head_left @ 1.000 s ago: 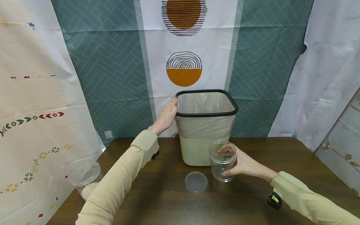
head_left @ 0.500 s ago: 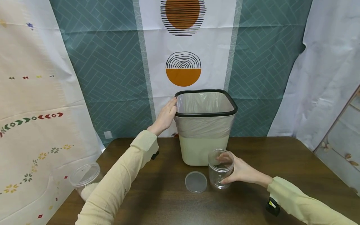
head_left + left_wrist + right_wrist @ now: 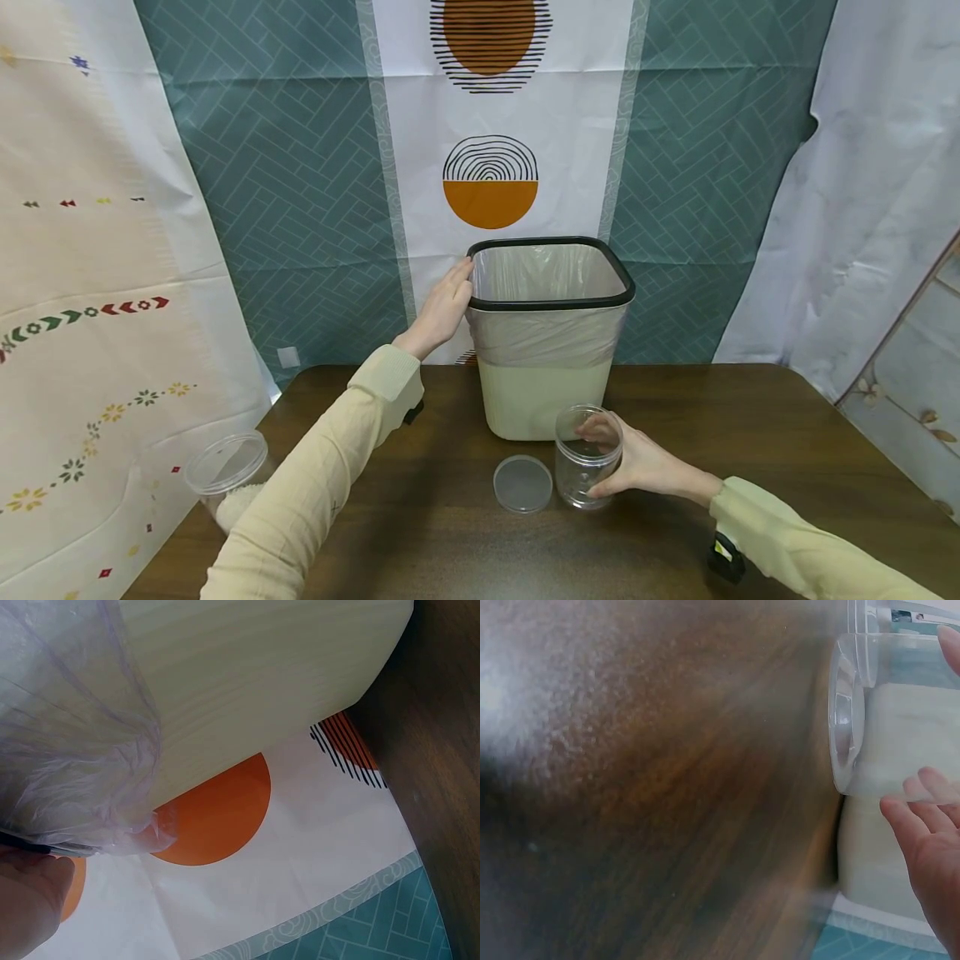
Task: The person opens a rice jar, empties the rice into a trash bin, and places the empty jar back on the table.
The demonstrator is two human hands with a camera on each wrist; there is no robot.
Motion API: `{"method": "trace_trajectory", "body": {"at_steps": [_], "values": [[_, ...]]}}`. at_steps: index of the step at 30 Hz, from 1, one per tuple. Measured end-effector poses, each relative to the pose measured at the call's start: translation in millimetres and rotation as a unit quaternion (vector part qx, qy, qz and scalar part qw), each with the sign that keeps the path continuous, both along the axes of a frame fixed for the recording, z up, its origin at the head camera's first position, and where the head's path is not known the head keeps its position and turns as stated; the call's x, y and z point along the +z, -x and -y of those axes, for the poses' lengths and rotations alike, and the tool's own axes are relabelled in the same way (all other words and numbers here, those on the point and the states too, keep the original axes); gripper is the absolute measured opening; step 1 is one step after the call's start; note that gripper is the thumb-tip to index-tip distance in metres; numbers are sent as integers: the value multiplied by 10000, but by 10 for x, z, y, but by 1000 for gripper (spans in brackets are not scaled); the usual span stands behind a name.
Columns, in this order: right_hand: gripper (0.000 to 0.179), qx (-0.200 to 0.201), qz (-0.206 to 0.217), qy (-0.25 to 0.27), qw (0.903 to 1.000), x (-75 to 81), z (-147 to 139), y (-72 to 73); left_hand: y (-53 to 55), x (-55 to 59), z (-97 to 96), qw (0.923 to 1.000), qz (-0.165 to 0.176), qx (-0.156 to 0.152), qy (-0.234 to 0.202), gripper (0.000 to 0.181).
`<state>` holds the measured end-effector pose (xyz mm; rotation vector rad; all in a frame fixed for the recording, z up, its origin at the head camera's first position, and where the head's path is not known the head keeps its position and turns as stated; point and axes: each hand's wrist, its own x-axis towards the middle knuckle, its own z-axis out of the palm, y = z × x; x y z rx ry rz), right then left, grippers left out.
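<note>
My right hand (image 3: 637, 462) grips a clear plastic jar (image 3: 581, 479), thumb in front and fingers on the far side. The jar stands upright, low at the table, with nothing visible inside it. In the right wrist view, the jar's base (image 3: 847, 720) shows close to the table top. Left of it lies a round translucent lid (image 3: 522, 484). My left hand (image 3: 442, 308) rests with extended fingers against the left side of the black rim (image 3: 555, 305) of a pale green trash bin (image 3: 536, 400). Its thumb is hidden in the head view.
A clear liner bag (image 3: 540, 275) lines the bin and folds over its outside. At the far left, a second lidded jar (image 3: 227, 467) with something white inside is partly behind the left sleeve. The brown table (image 3: 465, 558) ends before the patterned cloth hangings (image 3: 315, 208).
The right hand has lowered the jar and brought it slightly toward the person, beside the lid. The left hand keeps its place on the bin rim.
</note>
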<state>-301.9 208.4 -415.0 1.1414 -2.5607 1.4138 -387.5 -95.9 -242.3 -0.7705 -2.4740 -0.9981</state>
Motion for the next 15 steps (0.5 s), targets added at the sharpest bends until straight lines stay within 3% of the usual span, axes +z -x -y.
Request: {"method": "trace_trajectory", "body": {"at_steps": [7,15], "values": [[80,103,211,211,9995,-20,-4,-3,-3,6,-4,10000,62,-6,-4,52],[82,42,326,106,9994,-17,-17,-18,-10,3,-2,10000,57,29,-14,51]]}}
